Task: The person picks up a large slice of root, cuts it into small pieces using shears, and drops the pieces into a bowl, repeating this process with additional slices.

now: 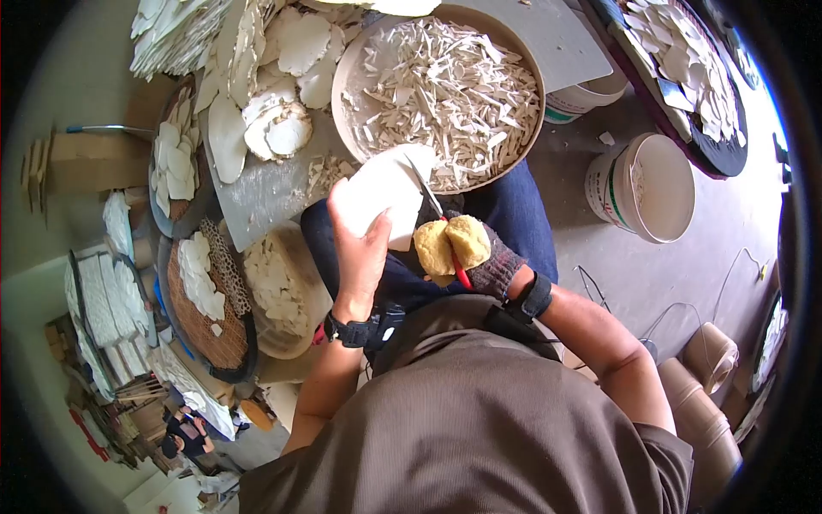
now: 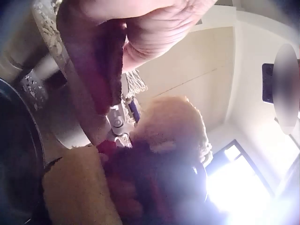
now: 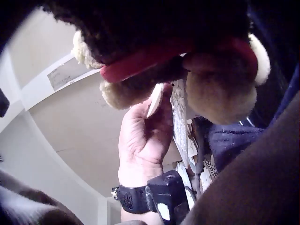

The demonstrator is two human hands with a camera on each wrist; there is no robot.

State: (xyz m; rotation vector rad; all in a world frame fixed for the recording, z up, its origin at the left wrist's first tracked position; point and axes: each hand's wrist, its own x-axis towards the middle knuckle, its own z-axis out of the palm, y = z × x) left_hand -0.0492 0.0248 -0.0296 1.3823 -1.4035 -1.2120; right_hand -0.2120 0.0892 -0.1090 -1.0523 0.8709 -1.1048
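A flat white piece (image 1: 381, 193) is held by the bare left hand (image 1: 358, 257), thumb on its near face, above the lap. The gloved right hand (image 1: 495, 264) grips red-handled scissors (image 1: 462, 272), whose blades lie at the piece's right edge. Thick yellow padding (image 1: 469, 240) wraps the handles. In the left wrist view the left hand (image 2: 154, 33) is above the scissors' pivot (image 2: 118, 123) and the padding (image 2: 173, 124). In the right wrist view the left hand (image 3: 145, 140) pinches the piece (image 3: 155, 100), beyond the red handle (image 3: 140, 64).
A round tub (image 1: 342, 94) full of white strips stands ahead of the lap. White flat pieces (image 1: 300, 43) are piled at its left on a grey board (image 1: 257, 201). Baskets and trays of pieces stand at left; a white bucket (image 1: 616, 193) is at right.
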